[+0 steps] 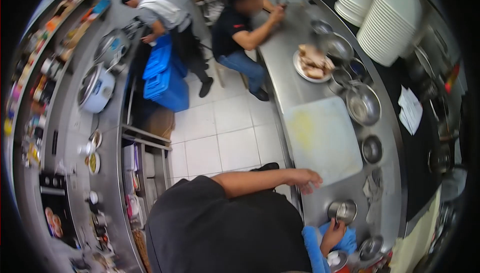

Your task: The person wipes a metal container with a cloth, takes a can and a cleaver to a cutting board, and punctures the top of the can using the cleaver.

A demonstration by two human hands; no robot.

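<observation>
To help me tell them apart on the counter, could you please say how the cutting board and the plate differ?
The cutting board is roughly rectangular, while the plate is round. The cutting board is clearly larger than the plate. The cutting board shows a yellowish stain; the plate holds a pile of food pieces. Both rest on the metal counter.

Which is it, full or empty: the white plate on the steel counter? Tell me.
Full: the white plate is heaped with pale and brownish food pieces, leaving mainly its rim showing.
</observation>
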